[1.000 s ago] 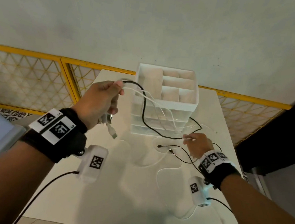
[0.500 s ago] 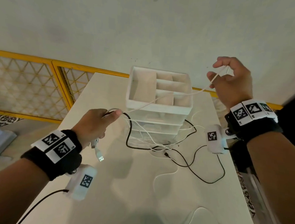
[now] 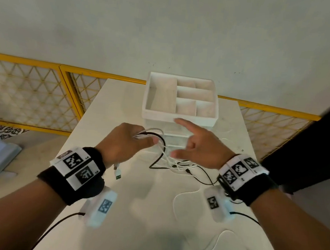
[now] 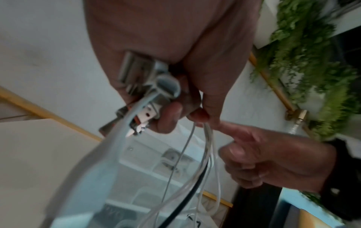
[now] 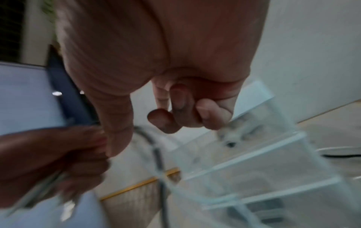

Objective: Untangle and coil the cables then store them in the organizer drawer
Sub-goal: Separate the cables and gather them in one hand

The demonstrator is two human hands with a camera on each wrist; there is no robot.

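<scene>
My left hand (image 3: 139,140) grips a bundle of white and black cables (image 3: 159,144) above the white table (image 3: 151,232). A USB plug (image 3: 117,174) dangles below the hand. The left wrist view shows several plugs (image 4: 144,86) in that fist (image 4: 185,112), with the cables (image 4: 207,154) hanging down. My right hand (image 3: 179,137) hovers just right of it, index finger and thumb spread, the other fingers curled; I see no cable in it (image 5: 175,111). Behind stands the white organizer (image 3: 148,96) with clear drawers (image 3: 176,139). More black cable (image 3: 201,175) and white cable (image 3: 174,202) lie on the table.
A yellow lattice railing (image 3: 34,95) runs behind the table against a pale wall. A dark object (image 3: 316,146) stands to the right. A white cable end (image 3: 216,243) trails near the table's front right edge. Green plants (image 4: 312,61) show in the left wrist view.
My right hand, which had lifted a white cable high to the right, has come down beside the left hand with that cable no longer stretched. The left hand stayed gripping the bundle.
</scene>
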